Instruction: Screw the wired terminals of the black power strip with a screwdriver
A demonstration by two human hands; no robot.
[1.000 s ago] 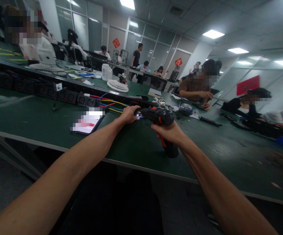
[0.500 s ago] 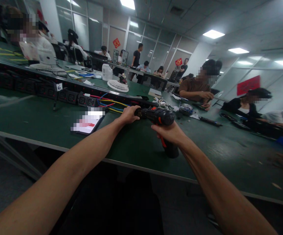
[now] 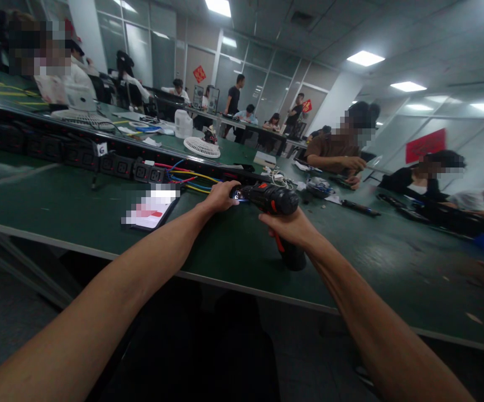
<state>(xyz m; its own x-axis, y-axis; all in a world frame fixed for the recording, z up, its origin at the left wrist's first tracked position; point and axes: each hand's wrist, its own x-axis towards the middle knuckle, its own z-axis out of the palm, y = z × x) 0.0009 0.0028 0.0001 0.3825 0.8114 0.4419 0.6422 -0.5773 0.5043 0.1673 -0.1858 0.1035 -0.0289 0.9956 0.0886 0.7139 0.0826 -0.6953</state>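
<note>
Closest of all, two bare arms are stretched out over the green table (image 3: 242,251), and dark legs (image 3: 233,335) can be seen under its edge. A black and red drill (image 3: 272,198) is held by the right hand (image 3: 290,226), with the fingers wrapped around its handle. The drill is tipped so that its nose is pointed left, at the left hand (image 3: 221,195). Between that hand and the nose, a small bright patch (image 3: 238,194) with some blue is seen; whether it is touched by the drill cannot be told. The left hand's fingers are bent at the patch, but what is pinched under them is hidden, so the grip cannot be told.

Left of this hand, a phone (image 3: 156,211) with a lit screen is laid on the table. Just behind the phone, red, blue and yellow wires (image 3: 197,180) are spread out beside a long black row of sockets (image 3: 121,166).

Farther back, a white round fan cover (image 3: 202,147) and a white jug (image 3: 182,124) are set down near each other. A messy white cable (image 3: 282,178) is piled up past the drill. Across the table, a co-worker in brown (image 3: 327,148) is seen with both hands raised near the table. Far away, red paper signs (image 3: 200,73) are hung up, and bright lamps (image 3: 365,58) are fixed to the ceiling.
</note>
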